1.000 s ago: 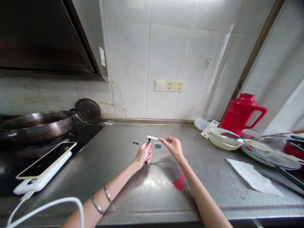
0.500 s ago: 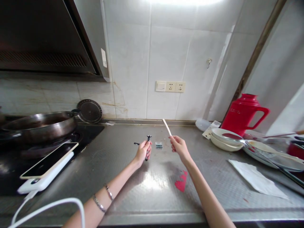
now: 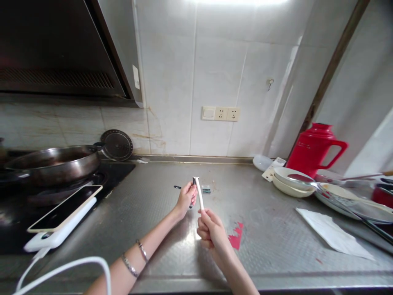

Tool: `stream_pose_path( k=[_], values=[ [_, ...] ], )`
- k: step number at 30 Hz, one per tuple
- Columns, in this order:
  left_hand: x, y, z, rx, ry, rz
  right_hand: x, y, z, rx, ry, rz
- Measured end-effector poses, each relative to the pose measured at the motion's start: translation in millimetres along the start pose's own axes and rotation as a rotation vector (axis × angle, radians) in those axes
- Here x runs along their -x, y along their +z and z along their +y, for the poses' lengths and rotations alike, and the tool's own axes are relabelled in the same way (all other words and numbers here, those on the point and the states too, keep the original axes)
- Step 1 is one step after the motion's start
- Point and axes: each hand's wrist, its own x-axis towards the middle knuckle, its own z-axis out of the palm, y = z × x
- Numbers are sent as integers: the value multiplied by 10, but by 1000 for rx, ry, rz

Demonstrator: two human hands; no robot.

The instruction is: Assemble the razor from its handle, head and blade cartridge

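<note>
Pinching the white stick (image 3: 200,196) in our right hand (image 3: 211,231), we bring it back against the black razor (image 3: 194,181) our left hand (image 3: 185,198) grips, apparently resuming work there.

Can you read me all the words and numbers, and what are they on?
No text can be read.
Red flask: pale marks, too blurred.
Card: dark marks, too small.
Hood sticker: too blurred to tell if it has writing.
White stick: no writing visible.

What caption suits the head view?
Left hand holding a black razor-like tool, right hand holding a white stick beside its top, over a metal counter.
</note>
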Motion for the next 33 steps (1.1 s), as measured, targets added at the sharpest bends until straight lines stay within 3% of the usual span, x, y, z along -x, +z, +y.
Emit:
stream_pose_path(
  k=[5, 11, 17, 22, 28, 33],
  values=[
    [16, 28, 16, -23, -3, -8, -29, 53, -16, 1, -47, 14],
    [20, 21, 36, -39, -5, 44, 34, 106, 148, -41, -18, 45],
    [34, 40, 33, -75, -2, 11, -38, 145, 131, -64, -96, 23],
    [27, 21, 40, -74, -1, 33, 6, 134, 228, -86, -48, 37],
    [45, 50, 47, -72, -7, 6, -16, 166, 140, -82, -123, 41],
    [50, 50, 70, -87, -8, 20, 22, 177, 231, -83, -55, 50]
  ],
)
